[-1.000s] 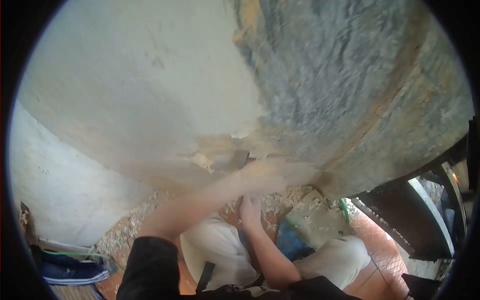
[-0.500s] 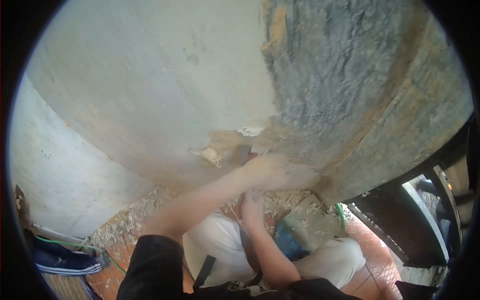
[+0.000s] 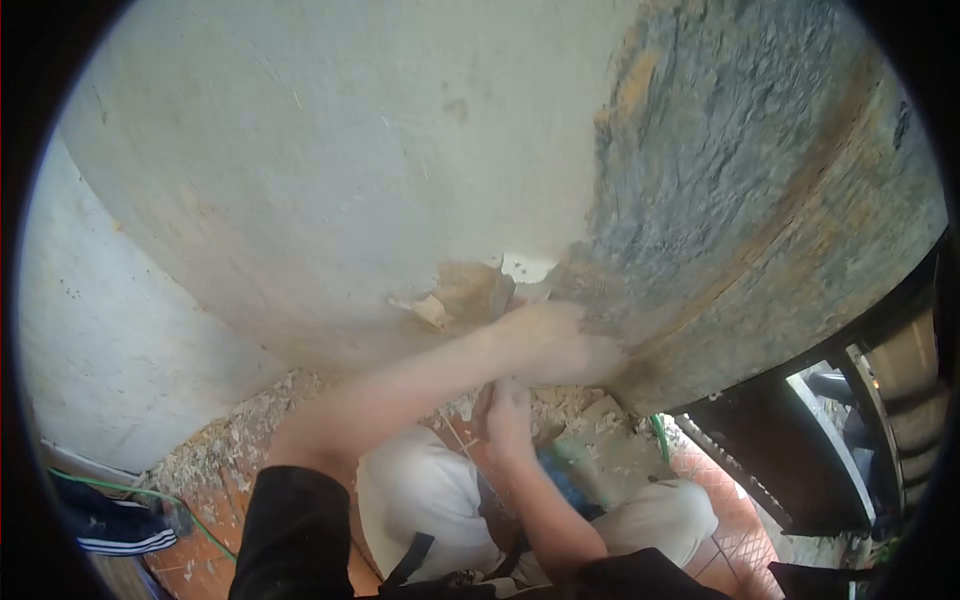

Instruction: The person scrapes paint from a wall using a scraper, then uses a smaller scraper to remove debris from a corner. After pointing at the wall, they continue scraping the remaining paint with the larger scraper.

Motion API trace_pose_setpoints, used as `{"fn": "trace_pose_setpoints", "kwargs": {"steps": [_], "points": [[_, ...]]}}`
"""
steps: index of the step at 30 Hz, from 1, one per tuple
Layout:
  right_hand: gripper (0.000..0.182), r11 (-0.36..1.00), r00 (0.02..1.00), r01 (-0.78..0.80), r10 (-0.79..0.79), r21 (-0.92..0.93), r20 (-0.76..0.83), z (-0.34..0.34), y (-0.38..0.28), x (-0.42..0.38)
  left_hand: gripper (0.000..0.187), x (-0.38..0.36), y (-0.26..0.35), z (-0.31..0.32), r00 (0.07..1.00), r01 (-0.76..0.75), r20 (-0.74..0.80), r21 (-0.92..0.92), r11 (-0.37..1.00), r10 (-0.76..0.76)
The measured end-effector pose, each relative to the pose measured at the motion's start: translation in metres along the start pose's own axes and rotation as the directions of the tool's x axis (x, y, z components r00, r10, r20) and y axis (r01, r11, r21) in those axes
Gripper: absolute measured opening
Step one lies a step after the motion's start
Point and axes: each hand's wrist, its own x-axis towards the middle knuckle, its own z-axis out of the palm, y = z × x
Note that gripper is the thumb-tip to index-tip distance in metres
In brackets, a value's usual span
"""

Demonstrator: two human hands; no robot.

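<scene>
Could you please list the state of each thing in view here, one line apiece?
Wall paint: intact on the left, stripped to grey on the right.
Paint flake: curled, half peeled from the wall.
Left hand: blurred, pressed against the wall at the paint edge.
Right hand: low, below the left; grip unclear.
Paint chips: scattered on the floor.

Black sleeve [image 3: 295, 520] on the left arm, ending above the elbow; forearm bare below it. Second black sleeve [image 3: 640, 578] on the right arm, likewise short, forearm bare. Left hand [image 3: 550, 345] bare, no glove, blurred. Right hand [image 3: 507, 410] bare, no glove. Off-white trousers [image 3: 420, 500] over both knees, cloth loose and creased. A black strap [image 3: 408, 560] with a flat end lies over the trousers near the waist. No watch or rings made out.
</scene>
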Motion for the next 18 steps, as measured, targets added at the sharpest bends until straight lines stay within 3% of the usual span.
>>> {"fn": "trace_pose_setpoints", "kwargs": {"steps": [1,3,4,5,6,9,10,11,13,14,16,18], "points": [[0.037,0.994,0.993,-0.104,0.102,0.030,0.062,0.002,-0.007,-0.006,0.018,0.001,0.012,-0.022,1.000,-0.005,-0.006,-0.003,1.000,0.005],[0.039,0.990,0.993,-0.102,0.095,0.101,0.072,0.013,-0.038,0.008,0.018,0.009,0.022,-0.065,0.919,-0.366,0.257,0.278,0.888,0.299],[0.041,0.989,0.989,0.128,-0.132,0.068,0.060,0.015,-0.064,0.027,0.018,0.009,0.016,-0.064,0.925,-0.356,0.244,0.287,0.889,0.291],[0.044,0.950,0.951,0.309,-0.310,0.037,0.021,0.013,-0.066,0.021,0.017,-0.004,0.018,-0.044,0.944,-0.289,0.189,0.070,0.955,0.272],[0.044,0.961,0.961,0.277,-0.277,0.013,0.008,0.008,-0.057,-0.001,0.016,-0.014,0.027,-0.024,0.966,-0.212,0.120,-0.155,0.965,0.231],[0.041,0.982,0.983,-0.151,0.161,0.114,-0.084,0.022,-0.051,-0.026,0.013,0.003,0.019,-0.041,0.993,-0.115,-0.076,-0.603,0.789,0.086],[0.046,0.973,0.984,-0.164,0.173,0.165,-0.047,0.018,-0.052,-0.025,0.013,0.003,0.023,-0.046,0.948,-0.316,0.030,0.180,0.931,0.316],[0.048,0.970,0.970,-0.227,0.234,0.083,-0.074,0.010,-0.054,-0.028,0.013,0.013,0.021,-0.053,0.948,-0.316,0.032,0.184,0.931,0.315],[0.047,0.983,0.982,-0.183,0.182,0.014,0.041,-0.010,-0.055,-0.028,0.014,0.028,0.029,-0.069,0.871,-0.490,0.214,0.321,0.811,0.442],[0.047,0.982,0.980,-0.186,0.187,-0.024,0.067,-0.004,-0.064,-0.027,0.014,0.025,0.032,-0.069,0.873,-0.488,0.198,0.390,0.781,0.447],[0.047,0.937,0.953,-0.304,0.301,0.174,0.045,0.005,-0.064,-0.050,0.015,0.015,0.024,-0.060,0.889,-0.457,0.176,0.311,0.833,0.422],[0.049,0.916,0.943,-0.333,0.329,0.225,0.054,-0.003,-0.027,-0.054,0.016,0.005,0.030,-0.032,0.881,-0.471,0.165,0.205,0.858,0.444]]}}
